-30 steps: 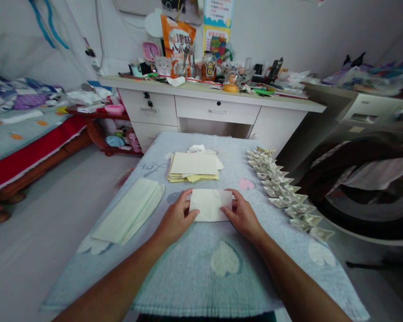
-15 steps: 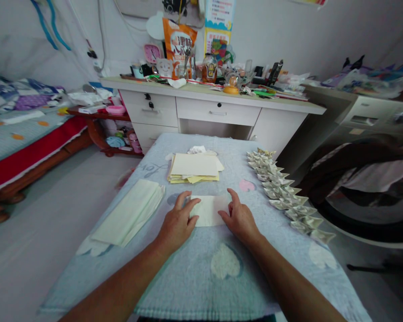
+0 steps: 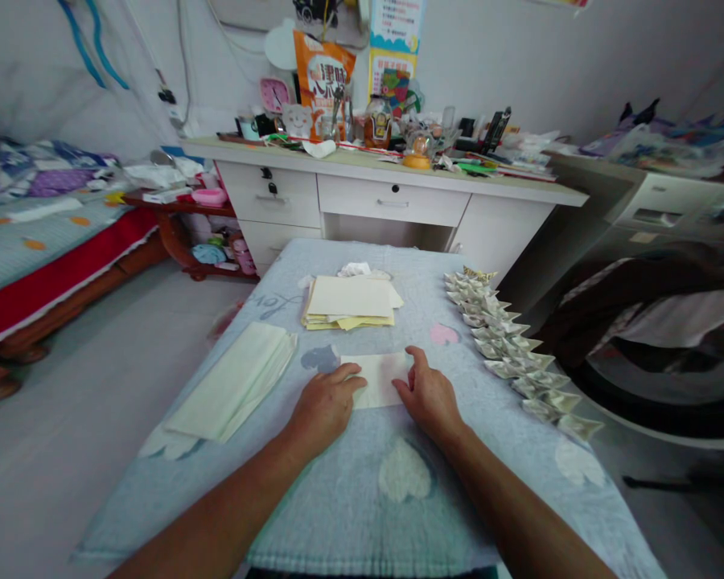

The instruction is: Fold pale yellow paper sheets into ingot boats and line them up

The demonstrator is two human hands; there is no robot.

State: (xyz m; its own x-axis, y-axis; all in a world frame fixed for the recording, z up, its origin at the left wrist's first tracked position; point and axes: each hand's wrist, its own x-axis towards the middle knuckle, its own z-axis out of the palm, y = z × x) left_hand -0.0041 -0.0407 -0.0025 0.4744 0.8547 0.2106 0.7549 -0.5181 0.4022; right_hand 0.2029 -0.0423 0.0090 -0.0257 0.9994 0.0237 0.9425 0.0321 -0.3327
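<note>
A small cream sheet of paper point(image 3: 381, 379) lies flat on the cloth-covered table in front of me. My left hand point(image 3: 329, 396) rests over its left edge, fingers stretched across the paper. At the right edge is my right hand point(image 3: 428, 390), thumb and index finger apart, the thumb touching the sheet. Just beyond sits a stack of cream and yellow paper point(image 3: 350, 297). To the left lies a bundle of larger pale folded sheets point(image 3: 232, 382). Rows of folded paper boats point(image 3: 512, 346) line the right side.
The table wears a light blue patterned cloth point(image 3: 362, 498). Behind it stands a white desk point(image 3: 392, 193) crowded with a snack bag point(image 3: 322, 80), a jar and small items. A washing machine point(image 3: 657, 209) is at the right, a bed point(image 3: 48, 233) at the left.
My left hand has flattened, its fingers now laid together over the sheet's left part instead of spread at its edge. The right hand has barely moved.
</note>
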